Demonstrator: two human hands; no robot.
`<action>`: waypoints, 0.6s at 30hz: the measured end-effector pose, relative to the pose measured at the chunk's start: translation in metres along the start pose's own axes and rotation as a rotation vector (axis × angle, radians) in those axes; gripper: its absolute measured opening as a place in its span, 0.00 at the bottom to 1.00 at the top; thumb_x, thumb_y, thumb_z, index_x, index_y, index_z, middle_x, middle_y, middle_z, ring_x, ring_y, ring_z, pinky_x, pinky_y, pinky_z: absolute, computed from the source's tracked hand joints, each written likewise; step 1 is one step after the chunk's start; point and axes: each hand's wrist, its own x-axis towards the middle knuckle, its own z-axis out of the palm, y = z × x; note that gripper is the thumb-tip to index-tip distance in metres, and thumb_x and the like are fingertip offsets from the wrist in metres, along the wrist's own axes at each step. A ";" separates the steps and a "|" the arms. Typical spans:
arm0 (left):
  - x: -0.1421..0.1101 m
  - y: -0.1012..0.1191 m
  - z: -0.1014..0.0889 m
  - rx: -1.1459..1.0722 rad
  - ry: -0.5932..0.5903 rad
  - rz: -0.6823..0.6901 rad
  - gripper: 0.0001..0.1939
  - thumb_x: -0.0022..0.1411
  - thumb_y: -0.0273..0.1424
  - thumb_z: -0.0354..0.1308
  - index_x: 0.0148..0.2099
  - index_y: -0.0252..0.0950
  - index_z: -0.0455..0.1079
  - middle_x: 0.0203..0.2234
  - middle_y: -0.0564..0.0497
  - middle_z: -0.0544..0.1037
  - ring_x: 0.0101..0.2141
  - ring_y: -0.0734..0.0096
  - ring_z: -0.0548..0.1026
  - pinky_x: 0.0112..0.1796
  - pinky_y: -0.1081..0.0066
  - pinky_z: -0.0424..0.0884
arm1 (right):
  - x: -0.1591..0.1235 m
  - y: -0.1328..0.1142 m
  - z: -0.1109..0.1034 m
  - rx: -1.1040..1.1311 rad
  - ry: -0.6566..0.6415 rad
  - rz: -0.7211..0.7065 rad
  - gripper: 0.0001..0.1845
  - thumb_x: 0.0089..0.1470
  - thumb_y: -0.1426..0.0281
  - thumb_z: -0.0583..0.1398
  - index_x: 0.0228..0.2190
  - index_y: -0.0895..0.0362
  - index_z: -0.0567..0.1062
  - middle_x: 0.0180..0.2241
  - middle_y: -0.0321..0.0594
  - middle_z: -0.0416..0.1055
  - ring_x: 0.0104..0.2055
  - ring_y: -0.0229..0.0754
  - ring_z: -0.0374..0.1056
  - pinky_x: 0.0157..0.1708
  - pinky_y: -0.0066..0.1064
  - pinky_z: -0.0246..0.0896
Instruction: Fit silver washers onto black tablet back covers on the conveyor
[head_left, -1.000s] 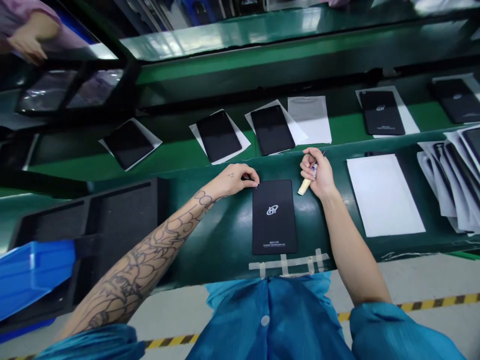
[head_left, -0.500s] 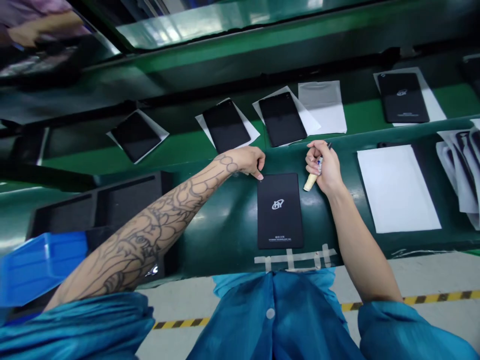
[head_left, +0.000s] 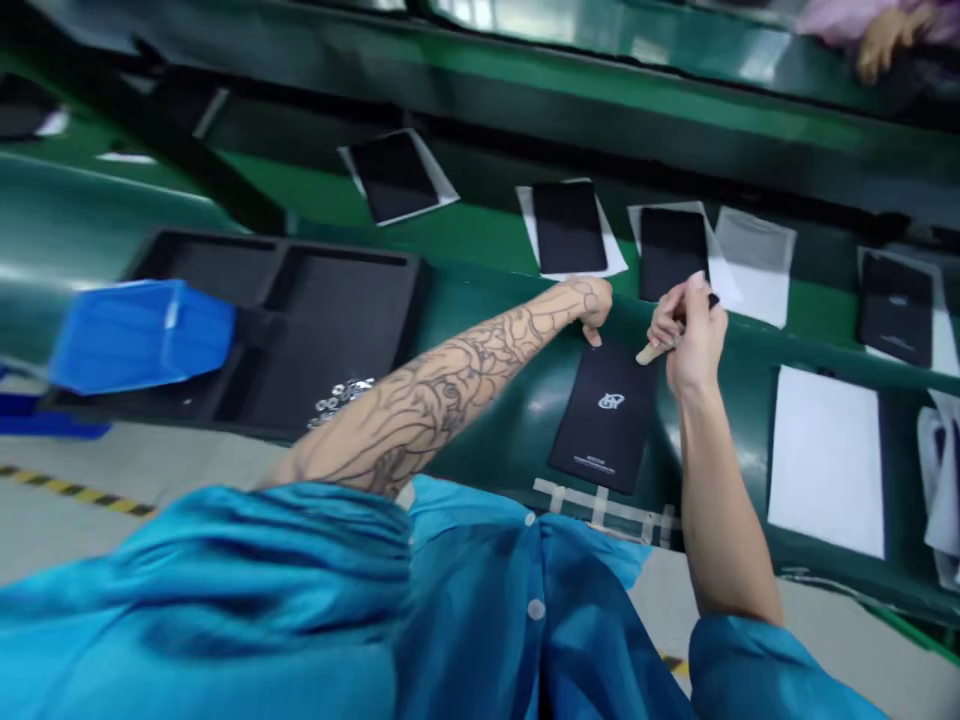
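A black tablet back panel with a white logo lies tilted in this view on the green belt in front of me. My left hand curls at its top edge, one fingertip at the upper corner. My right hand sits just beyond the panel's upper right corner, gripping a slim pen-like tool with a cream handle. The tool's tip is hidden by my fingers.
A black foam tray holds a blue plastic bin and several metal nuts. Black panels on white sheets line the farther belt. A white sheet lies to the right. A co-worker's hand shows at the top right.
The whole view has swung, bringing the tray and nuts into the picture and tilting the panel. My right hand has risen with the tool, while my left hand remains at the panel's top edge.
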 end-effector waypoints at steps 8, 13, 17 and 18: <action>-0.132 -0.002 -0.045 -0.013 0.360 0.097 0.14 0.71 0.42 0.63 0.50 0.39 0.75 0.53 0.42 0.74 0.57 0.54 0.71 0.53 0.58 0.75 | 0.000 0.017 0.057 0.015 -0.061 -0.101 0.39 0.62 0.49 0.70 0.18 0.51 0.52 0.18 0.29 0.43 0.19 0.34 0.42 0.16 0.30 0.44; -0.274 -0.043 -0.092 0.228 0.660 -0.233 0.17 0.73 0.46 0.55 0.47 0.38 0.74 0.47 0.44 0.77 0.54 0.55 0.73 0.53 0.58 0.76 | 0.001 0.021 0.063 -0.009 -0.089 -0.054 0.41 0.61 0.46 0.69 0.19 0.50 0.49 0.17 0.27 0.40 0.18 0.34 0.41 0.16 0.30 0.43; -0.359 -0.075 -0.101 0.495 0.574 -0.558 0.23 0.77 0.46 0.43 0.55 0.39 0.72 0.51 0.42 0.80 0.61 0.48 0.72 0.66 0.43 0.63 | 0.003 0.024 0.064 -0.046 -0.103 -0.004 0.40 0.62 0.46 0.67 0.18 0.50 0.49 0.16 0.28 0.40 0.18 0.34 0.39 0.16 0.30 0.41; -0.372 -0.081 -0.097 0.523 0.547 -0.618 0.25 0.78 0.46 0.39 0.56 0.38 0.72 0.52 0.40 0.80 0.62 0.45 0.72 0.67 0.41 0.62 | 0.004 0.024 0.065 -0.050 -0.115 -0.003 0.39 0.62 0.46 0.67 0.18 0.50 0.50 0.16 0.28 0.40 0.17 0.34 0.39 0.16 0.30 0.40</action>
